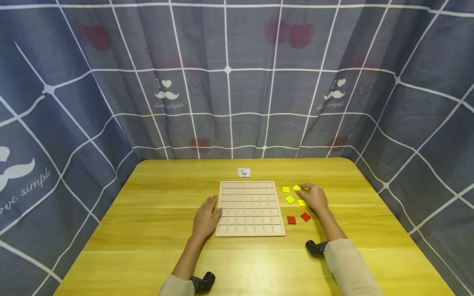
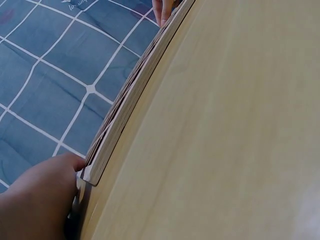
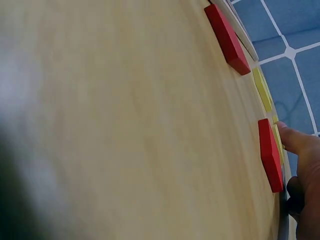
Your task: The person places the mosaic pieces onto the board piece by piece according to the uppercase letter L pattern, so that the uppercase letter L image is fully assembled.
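A square wooden grid board (image 1: 250, 209) lies on the table, its cells bare. My left hand (image 1: 205, 218) lies relaxed along the board's left edge, thumb at the rim; in the left wrist view the thumb meets the board's corner (image 2: 92, 172). My right hand (image 1: 314, 198) reaches over the loose tiles, its thumb and fingertips right at the far yellow tile (image 1: 296, 187). Several yellow tiles lie around it, one of them (image 1: 302, 203) just under the hand. Nearer me are two red tiles (image 1: 291, 220), seen edge-on in the right wrist view with one red tile (image 3: 270, 156) beside the hand.
Behind the board lies a small printed card (image 1: 244, 172) with a grid pattern. The wooden table (image 1: 155, 230) extends around the board, and a grey checked curtain (image 1: 207, 90) hangs behind and at both sides. Black devices (image 1: 315, 248) are strapped at both wrists.
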A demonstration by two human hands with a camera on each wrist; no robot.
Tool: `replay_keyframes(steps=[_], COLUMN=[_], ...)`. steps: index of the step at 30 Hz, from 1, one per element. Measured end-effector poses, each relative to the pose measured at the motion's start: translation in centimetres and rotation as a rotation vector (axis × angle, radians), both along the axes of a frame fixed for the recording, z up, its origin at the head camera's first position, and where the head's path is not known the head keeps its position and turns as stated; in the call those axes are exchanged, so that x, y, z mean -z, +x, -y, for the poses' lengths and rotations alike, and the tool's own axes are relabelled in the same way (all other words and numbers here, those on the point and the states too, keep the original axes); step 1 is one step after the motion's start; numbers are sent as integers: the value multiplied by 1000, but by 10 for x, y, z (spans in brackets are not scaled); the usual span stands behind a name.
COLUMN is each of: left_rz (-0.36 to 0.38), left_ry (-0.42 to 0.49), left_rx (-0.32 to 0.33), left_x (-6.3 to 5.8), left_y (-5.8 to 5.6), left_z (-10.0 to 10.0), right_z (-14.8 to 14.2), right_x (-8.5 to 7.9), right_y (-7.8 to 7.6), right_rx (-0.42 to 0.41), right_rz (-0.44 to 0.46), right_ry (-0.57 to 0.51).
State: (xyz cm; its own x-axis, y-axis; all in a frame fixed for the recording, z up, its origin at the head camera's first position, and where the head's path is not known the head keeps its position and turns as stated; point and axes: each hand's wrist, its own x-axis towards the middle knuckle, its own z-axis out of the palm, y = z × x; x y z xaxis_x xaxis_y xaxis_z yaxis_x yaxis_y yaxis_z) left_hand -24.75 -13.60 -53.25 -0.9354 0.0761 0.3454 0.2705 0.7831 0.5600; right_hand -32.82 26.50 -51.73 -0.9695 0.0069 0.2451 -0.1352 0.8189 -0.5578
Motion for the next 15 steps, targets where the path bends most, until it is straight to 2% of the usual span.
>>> replay_keyframes(steps=[8, 15], left_rz=[-14, -7], left_ry=[-5, -12], left_rx=[7, -5], left_x=[1, 0], left_y=[0, 2], left_z=[-2, -1], right_z=[5, 38], right_x=[-5, -21], right_y=[3, 8], right_rx=[-2, -72], right_rz=[-41, -131], right_ry=[-58, -174])
